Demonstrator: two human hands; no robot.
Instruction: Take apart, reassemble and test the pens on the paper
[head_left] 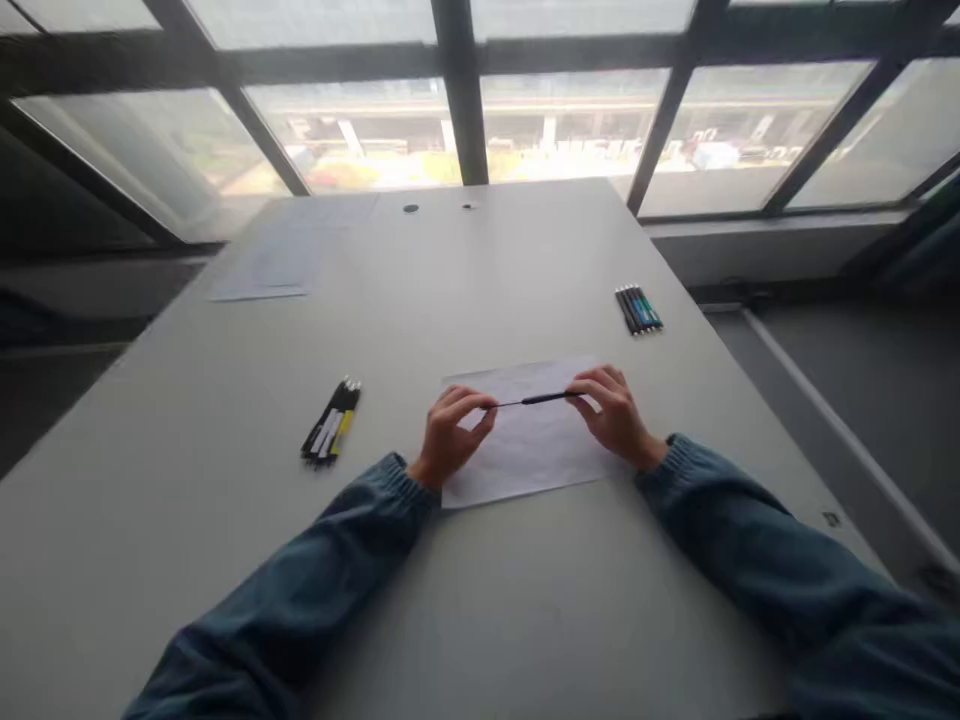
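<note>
Over a white sheet of paper [525, 462], both hands hold the two ends of one thin, level line. My left hand [452, 430] pinches the end of a slim dark pen refill [510, 404] between thumb and fingertips. The refill runs straight into a black pen barrel [546, 397], and whether it sits inside or only meets the end is too small to tell. My right hand [613, 415] grips the barrel's other end with thumb and fingers closed.
Left of the paper lies a bundle of pens [330, 425], black, white and yellow. A row of dark, blue and green pens [639, 310] lies near the right table edge. More papers [274, 265] rest at the far left of the white table [480, 290]; windows stand behind.
</note>
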